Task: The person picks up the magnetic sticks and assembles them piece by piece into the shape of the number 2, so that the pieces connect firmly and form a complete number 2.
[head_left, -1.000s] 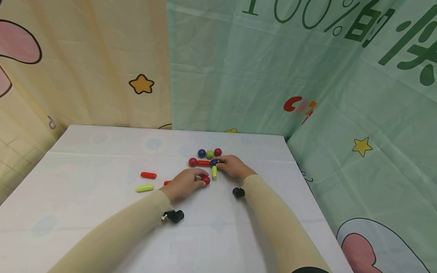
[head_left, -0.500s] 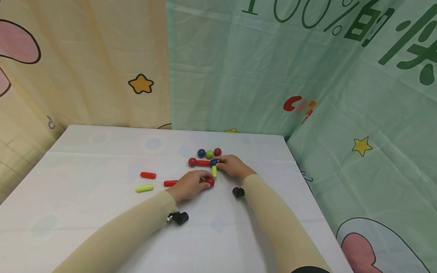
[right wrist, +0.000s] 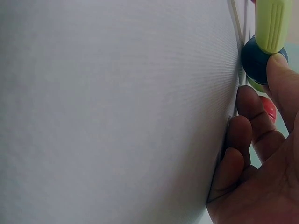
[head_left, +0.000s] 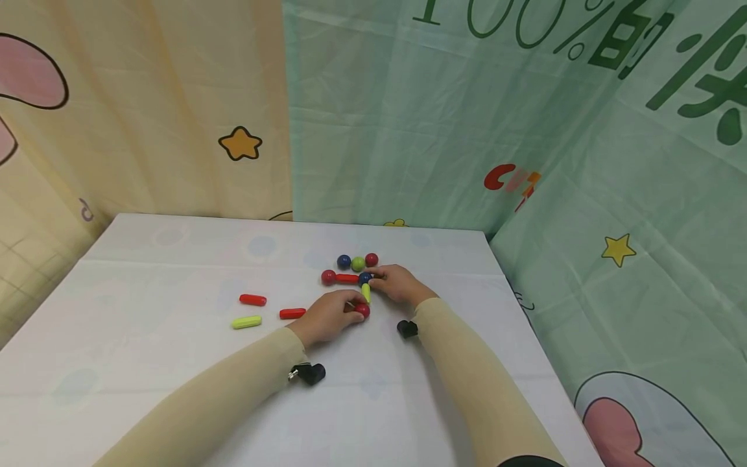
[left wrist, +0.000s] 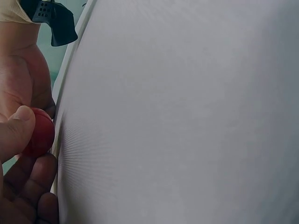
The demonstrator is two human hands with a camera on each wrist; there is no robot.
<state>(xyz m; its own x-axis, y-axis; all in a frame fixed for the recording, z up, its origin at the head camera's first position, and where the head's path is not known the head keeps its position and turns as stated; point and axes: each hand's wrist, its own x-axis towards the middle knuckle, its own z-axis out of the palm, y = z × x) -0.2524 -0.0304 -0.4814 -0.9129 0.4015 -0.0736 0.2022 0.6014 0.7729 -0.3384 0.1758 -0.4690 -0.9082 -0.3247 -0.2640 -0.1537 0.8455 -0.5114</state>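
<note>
My left hand [head_left: 328, 318] pinches a red ball [left wrist: 42, 134] between thumb and fingers, at the near end of a yellow-green rod [head_left: 366, 293]. That rod joins a blue ball [right wrist: 257, 60], which my right hand [head_left: 398, 284] pinches with its thumb on the ball's side. From the blue ball a red rod [head_left: 347, 279] runs left to another red ball [head_left: 329, 277]. In the right wrist view the yellow-green rod stands out from the blue ball, and the other right fingers curl close to the tabletop.
Behind the joined pieces lie a blue ball [head_left: 344, 262], a green ball [head_left: 358, 264] and a red ball [head_left: 371, 259]. To the left are two loose red rods, one farther off [head_left: 253, 299] and one by the left hand [head_left: 292, 313], plus a yellow-green rod [head_left: 247, 322].
My left hand has moved right with the red ball, up to the near end of the yellow-green rod, uncovering a red rod behind it. The right hand has stayed at the blue ball.
</note>
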